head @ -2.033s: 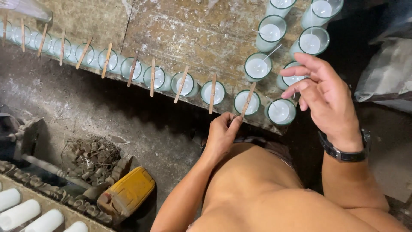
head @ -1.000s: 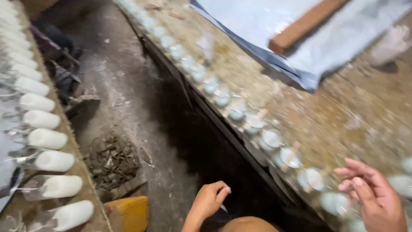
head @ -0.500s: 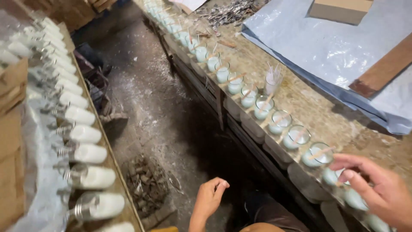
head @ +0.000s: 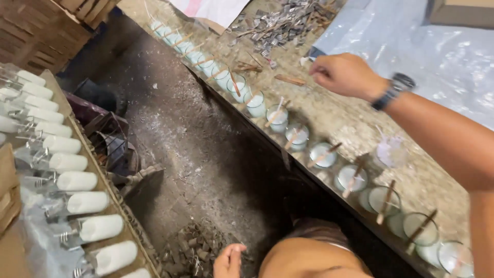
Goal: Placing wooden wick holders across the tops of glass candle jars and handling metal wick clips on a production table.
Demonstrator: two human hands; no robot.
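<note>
— Where is the right hand (head: 346,75) reaching?
— Its fingers (head: 320,71) are curling narrow, holding nothing visible, hovering just right of the short flat wooden stick (head: 289,79) lying lengthwise along the table (head: 355,121).
— The left hand (head: 229,261)?
— Hanging loosely curled, well away.

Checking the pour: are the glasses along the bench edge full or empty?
Full: each glass in the row shows pale wax near its rim, with a stick laid across.
</note>
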